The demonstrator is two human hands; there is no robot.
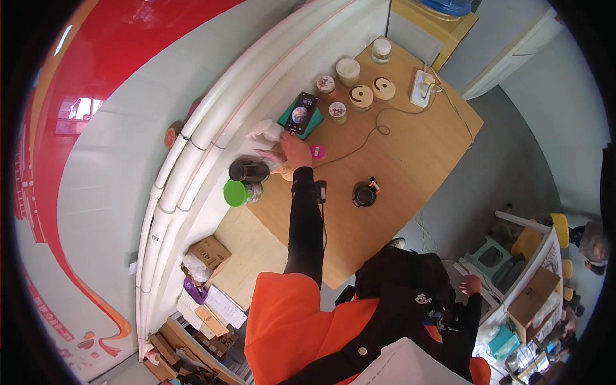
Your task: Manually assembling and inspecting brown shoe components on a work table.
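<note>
Right hand (473, 284) hangs low by the hip, away from the counter (398, 160), looks loosely curled and empty. Left hand (292, 152) is stretched far across, fingers spread at a white bottle (266, 131) by the wall; grip unclear. Black bottle (249, 171) lies beside it. Phone (302, 112) is propped just behind, screen facing the person. Jars (350, 96) line up beyond.

Phone (302, 112) lies on the table (398, 167); jars (350, 96) behind it.
</note>
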